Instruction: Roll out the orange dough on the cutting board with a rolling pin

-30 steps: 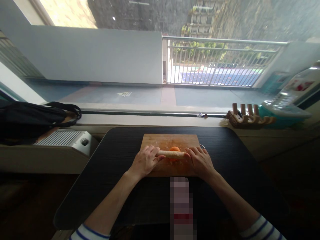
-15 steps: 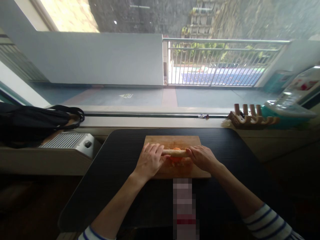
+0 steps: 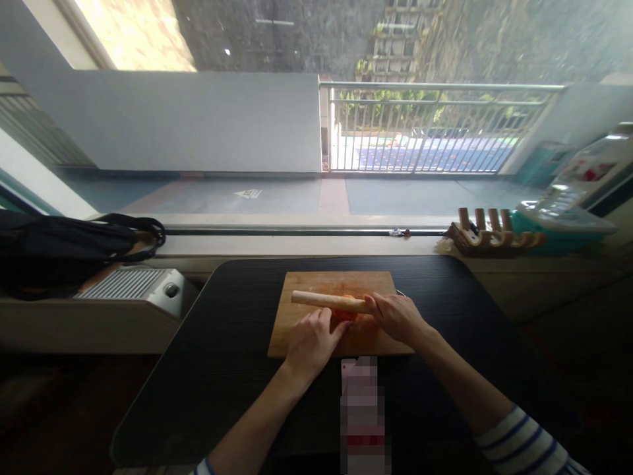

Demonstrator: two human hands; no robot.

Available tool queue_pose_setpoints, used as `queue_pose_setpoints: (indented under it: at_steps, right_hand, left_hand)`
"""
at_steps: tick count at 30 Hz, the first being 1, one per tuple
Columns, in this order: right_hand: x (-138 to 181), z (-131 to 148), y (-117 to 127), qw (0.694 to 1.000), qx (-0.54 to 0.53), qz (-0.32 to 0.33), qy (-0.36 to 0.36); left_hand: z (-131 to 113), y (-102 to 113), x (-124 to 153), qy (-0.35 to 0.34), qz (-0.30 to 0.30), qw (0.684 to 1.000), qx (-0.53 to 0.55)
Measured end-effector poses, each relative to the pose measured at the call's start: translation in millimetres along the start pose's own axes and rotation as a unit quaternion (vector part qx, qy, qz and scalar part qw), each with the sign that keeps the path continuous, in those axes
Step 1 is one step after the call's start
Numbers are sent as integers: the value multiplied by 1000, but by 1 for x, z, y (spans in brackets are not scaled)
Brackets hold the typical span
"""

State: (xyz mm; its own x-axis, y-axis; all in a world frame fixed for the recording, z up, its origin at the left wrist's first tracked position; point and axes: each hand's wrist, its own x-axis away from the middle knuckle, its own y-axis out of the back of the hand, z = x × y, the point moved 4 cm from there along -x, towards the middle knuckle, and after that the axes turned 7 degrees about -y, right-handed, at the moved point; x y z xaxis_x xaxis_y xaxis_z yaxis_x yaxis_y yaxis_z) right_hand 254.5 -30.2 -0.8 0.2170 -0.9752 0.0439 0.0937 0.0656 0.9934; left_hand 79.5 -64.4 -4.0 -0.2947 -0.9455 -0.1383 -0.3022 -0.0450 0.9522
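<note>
A wooden cutting board (image 3: 297,330) lies on the dark table (image 3: 222,369). My right hand (image 3: 398,318) grips the right end of a pale wooden rolling pin (image 3: 324,300) that lies across the board. An orange lump of dough (image 3: 349,310) sits under the pin, mostly hidden. My left hand (image 3: 312,342) is off the pin, resting on the board with its fingertips touching the near edge of the orange dough, fingers loosely curled.
A black bag (image 3: 59,247) lies on a white heater (image 3: 133,287) at the left. A wooden rack (image 3: 487,234) and a teal container (image 3: 558,224) stand on the window sill at the right. Behind the table is a large window.
My left hand has let go of the pin's left end and moved toward me and right, onto the dough. The pin's left end is now bare; the right hand stays on it.
</note>
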Motion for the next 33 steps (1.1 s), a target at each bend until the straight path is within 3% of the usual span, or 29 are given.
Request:
queue_pose_setpoints:
  at_steps: [9,17,21,23,27,29,30,33]
  right_hand:
    - [-3,-3,-3,999,-44,25,-9]
    - [-13,-14,2,979,-194,64,-23]
    - [-13,-18,11,984,-167,39,-36]
    - [-14,-18,14,993,-114,19,-36]
    - [-21,-14,18,1000,-22,-12,-12]
    - [-27,-11,20,1000,-1,-25,9]
    - [-30,-9,21,999,4,-32,21]
    - [-38,-4,24,998,13,-37,51]
  left_hand:
    - [-5,-10,-6,7,20,999,-34]
    - [-5,-12,-7,4,27,999,-42]
    - [-6,-12,-3,-11,25,999,-32]
    - [-4,-5,0,-20,-10,1000,-18]
    - [8,30,-5,-19,-174,984,-41]
    - [15,45,-15,-26,-213,974,-72]
    - [20,48,-21,-24,-198,976,-84]
    - [33,44,-38,5,-65,993,-94]
